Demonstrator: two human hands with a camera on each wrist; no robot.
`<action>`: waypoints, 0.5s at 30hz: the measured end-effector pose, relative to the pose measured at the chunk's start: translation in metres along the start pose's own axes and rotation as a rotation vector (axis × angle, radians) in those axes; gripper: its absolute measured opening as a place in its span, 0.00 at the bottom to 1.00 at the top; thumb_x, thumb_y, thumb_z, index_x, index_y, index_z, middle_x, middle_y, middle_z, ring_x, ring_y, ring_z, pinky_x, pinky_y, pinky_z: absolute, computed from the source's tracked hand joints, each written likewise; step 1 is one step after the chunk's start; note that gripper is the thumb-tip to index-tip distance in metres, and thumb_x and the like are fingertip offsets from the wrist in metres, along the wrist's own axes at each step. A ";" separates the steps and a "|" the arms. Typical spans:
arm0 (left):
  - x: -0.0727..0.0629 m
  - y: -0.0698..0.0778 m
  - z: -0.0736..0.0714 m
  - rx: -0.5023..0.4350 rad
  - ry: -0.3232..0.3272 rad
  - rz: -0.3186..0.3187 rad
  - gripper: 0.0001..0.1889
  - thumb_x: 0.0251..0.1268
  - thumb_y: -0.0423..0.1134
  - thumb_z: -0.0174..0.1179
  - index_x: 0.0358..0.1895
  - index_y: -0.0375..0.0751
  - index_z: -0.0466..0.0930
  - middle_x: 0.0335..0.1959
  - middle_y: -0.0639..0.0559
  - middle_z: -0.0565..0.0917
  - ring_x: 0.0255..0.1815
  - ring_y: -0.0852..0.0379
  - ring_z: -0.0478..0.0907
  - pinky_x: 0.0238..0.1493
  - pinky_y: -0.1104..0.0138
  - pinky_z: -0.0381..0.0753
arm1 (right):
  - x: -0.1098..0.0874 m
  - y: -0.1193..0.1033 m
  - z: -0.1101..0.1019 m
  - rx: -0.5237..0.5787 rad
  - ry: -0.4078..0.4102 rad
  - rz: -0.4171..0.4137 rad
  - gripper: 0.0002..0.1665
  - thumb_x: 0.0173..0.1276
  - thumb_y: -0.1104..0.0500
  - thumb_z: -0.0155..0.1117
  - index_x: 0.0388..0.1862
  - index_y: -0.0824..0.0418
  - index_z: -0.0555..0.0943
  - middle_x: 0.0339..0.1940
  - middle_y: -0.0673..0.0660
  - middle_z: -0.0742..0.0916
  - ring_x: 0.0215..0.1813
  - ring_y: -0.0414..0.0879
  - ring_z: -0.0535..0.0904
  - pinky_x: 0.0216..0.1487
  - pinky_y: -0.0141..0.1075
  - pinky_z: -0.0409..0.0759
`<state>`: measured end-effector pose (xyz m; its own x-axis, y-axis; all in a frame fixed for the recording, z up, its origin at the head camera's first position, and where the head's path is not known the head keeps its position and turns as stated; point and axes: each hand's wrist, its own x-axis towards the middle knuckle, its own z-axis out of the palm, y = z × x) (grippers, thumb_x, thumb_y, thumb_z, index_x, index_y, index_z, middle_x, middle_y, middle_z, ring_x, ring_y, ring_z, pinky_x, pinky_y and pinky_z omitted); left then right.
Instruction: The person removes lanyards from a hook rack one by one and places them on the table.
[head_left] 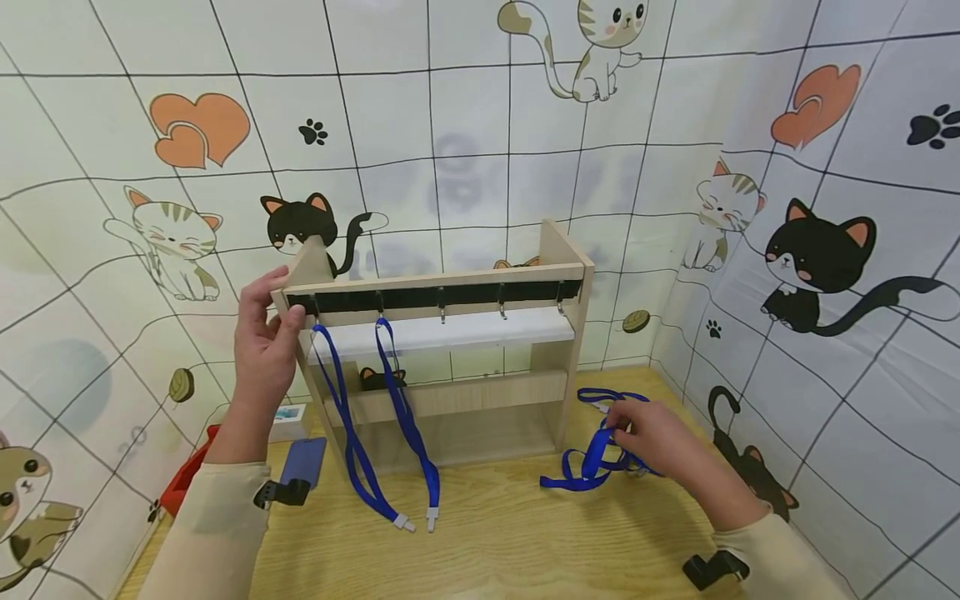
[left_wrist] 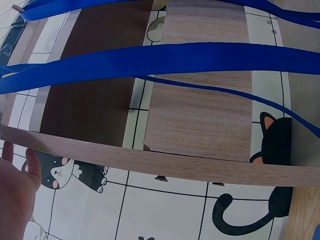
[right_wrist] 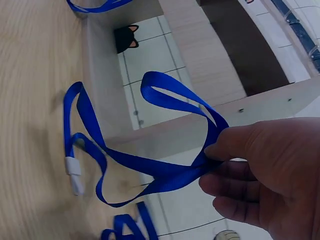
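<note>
A small wooden shelf (head_left: 461, 400) stands on the table with a row of hooks (head_left: 442, 307) along its upper front. My left hand (head_left: 266, 350) grips its upper left corner, thumb in front. From the two leftmost hooks hang blue lanyards, one outer (head_left: 347, 425) and one inner (head_left: 408, 425), their white clips low over the tabletop. To the right of the shelf, my right hand (head_left: 656, 437) pinches a blue lanyard (right_wrist: 175, 177) between thumb and fingers. Its strap falls in loose loops, with a white clip (right_wrist: 74, 175) visible in the right wrist view. More blue strap (right_wrist: 130, 227) lies below.
Left of the shelf lie a blue card-like item (head_left: 303, 460), a small white box (head_left: 288, 425) and something red (head_left: 187, 475). Behind and at both sides rises a white gridded sheet with cartoon cats (head_left: 817, 258). The wooden table (head_left: 480, 542) extends in front.
</note>
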<state>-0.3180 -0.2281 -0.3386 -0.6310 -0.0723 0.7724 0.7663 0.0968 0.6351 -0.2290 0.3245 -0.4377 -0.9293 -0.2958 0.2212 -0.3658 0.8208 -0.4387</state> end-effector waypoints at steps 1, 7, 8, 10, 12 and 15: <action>0.000 0.000 0.000 -0.001 -0.001 0.002 0.23 0.84 0.28 0.59 0.76 0.31 0.68 0.82 0.43 0.70 0.78 0.44 0.68 0.66 0.64 0.74 | 0.001 0.002 0.004 0.019 -0.011 -0.002 0.09 0.72 0.70 0.72 0.39 0.55 0.86 0.34 0.45 0.87 0.35 0.39 0.80 0.35 0.38 0.79; 0.000 0.001 0.000 0.020 -0.006 -0.006 0.24 0.85 0.29 0.59 0.77 0.33 0.69 0.82 0.44 0.69 0.78 0.43 0.67 0.67 0.63 0.74 | 0.006 0.019 0.033 0.108 -0.091 0.003 0.09 0.73 0.70 0.71 0.39 0.55 0.86 0.34 0.45 0.86 0.34 0.39 0.78 0.34 0.36 0.79; 0.000 0.001 0.000 0.026 -0.008 -0.009 0.24 0.85 0.29 0.58 0.77 0.33 0.68 0.83 0.45 0.69 0.78 0.43 0.67 0.68 0.63 0.74 | 0.006 0.021 0.037 0.116 -0.104 0.004 0.09 0.73 0.70 0.71 0.39 0.55 0.87 0.34 0.45 0.86 0.34 0.39 0.78 0.34 0.36 0.79; 0.000 0.001 0.000 0.034 -0.009 -0.015 0.24 0.85 0.29 0.58 0.77 0.34 0.68 0.83 0.46 0.69 0.78 0.44 0.67 0.68 0.64 0.74 | 0.008 0.026 0.046 0.122 -0.119 0.008 0.11 0.72 0.70 0.70 0.40 0.54 0.88 0.35 0.45 0.86 0.35 0.38 0.78 0.35 0.36 0.79; -0.001 0.001 0.000 0.036 -0.010 -0.019 0.24 0.86 0.30 0.58 0.78 0.34 0.68 0.83 0.46 0.69 0.78 0.45 0.68 0.68 0.64 0.74 | 0.010 0.030 0.053 0.119 -0.124 -0.008 0.11 0.71 0.71 0.71 0.41 0.55 0.89 0.36 0.45 0.86 0.36 0.38 0.79 0.36 0.36 0.80; -0.001 0.000 0.000 0.031 -0.007 -0.021 0.23 0.86 0.30 0.58 0.77 0.34 0.68 0.83 0.46 0.69 0.77 0.46 0.68 0.68 0.64 0.74 | 0.012 0.036 0.061 0.115 -0.126 -0.043 0.10 0.70 0.71 0.72 0.41 0.56 0.90 0.36 0.45 0.87 0.37 0.38 0.80 0.37 0.36 0.80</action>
<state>-0.3174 -0.2284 -0.3391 -0.6479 -0.0675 0.7587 0.7488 0.1261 0.6507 -0.2563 0.3204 -0.5039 -0.9093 -0.3941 0.1337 -0.4017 0.7471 -0.5296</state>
